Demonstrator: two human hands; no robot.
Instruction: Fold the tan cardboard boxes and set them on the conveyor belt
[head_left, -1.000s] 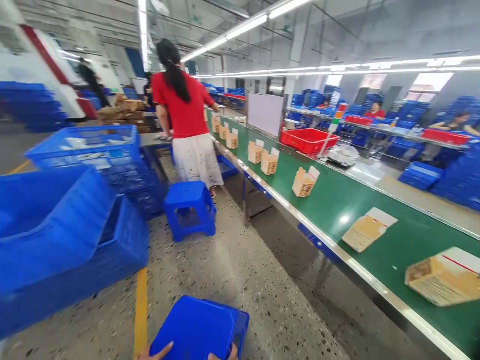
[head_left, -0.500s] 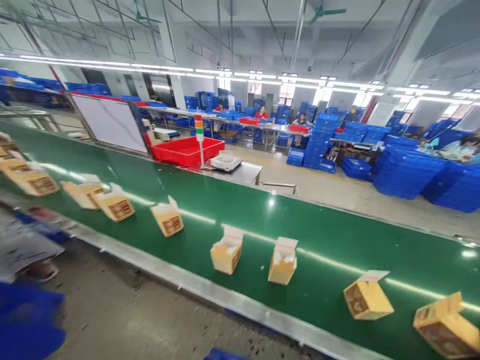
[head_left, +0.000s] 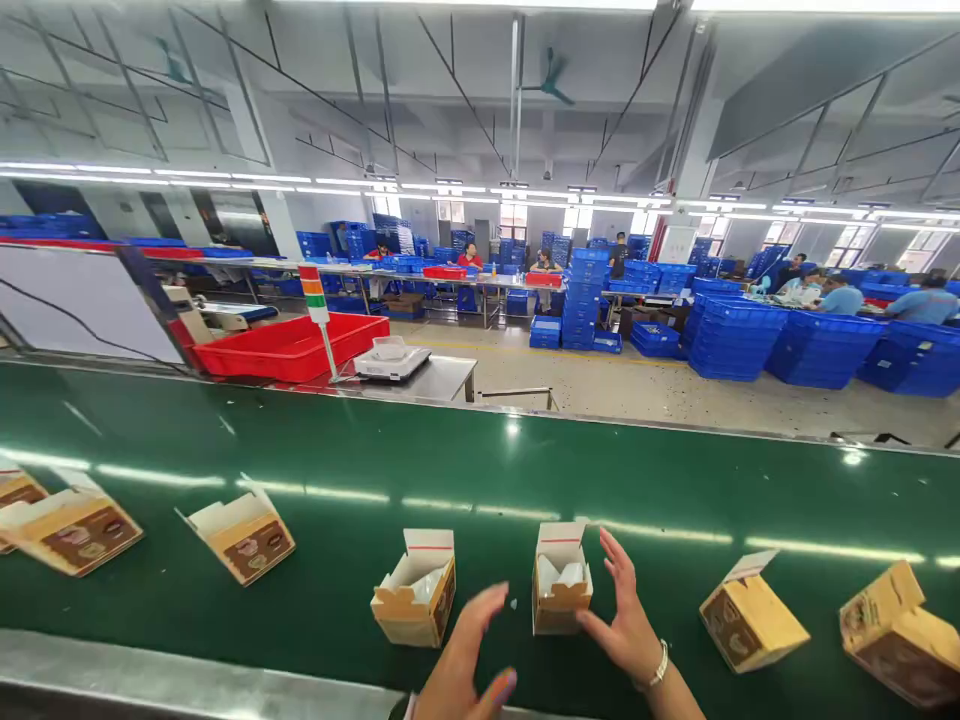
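My right hand [head_left: 626, 622], with a bracelet at the wrist, is open at the right side of a small tan carton [head_left: 561, 606]. Its thumb lies at the carton's front corner; whether it touches I cannot tell. The carton's lid stands up, and white material shows inside. Fingers apart, my left hand [head_left: 466, 665] hovers open over the green belt, between that carton and another open carton [head_left: 412, 612] on its left. White wrapping is visible in this second carton too. Neither hand holds anything.
More cartons lie on the green conveyor belt [head_left: 315, 560], including a carton [head_left: 754, 615] to the right and a brown-sided carton [head_left: 251, 545] to the left. Beyond the belt are a red tray [head_left: 292, 350], a scale [head_left: 391, 360] and stacked blue crates [head_left: 735, 335]. People sit farther back.
Both my hands have come into view from below, reaching over the belt beside the middle cartons. The view has turned and levelled, and the cartons appear nearer.
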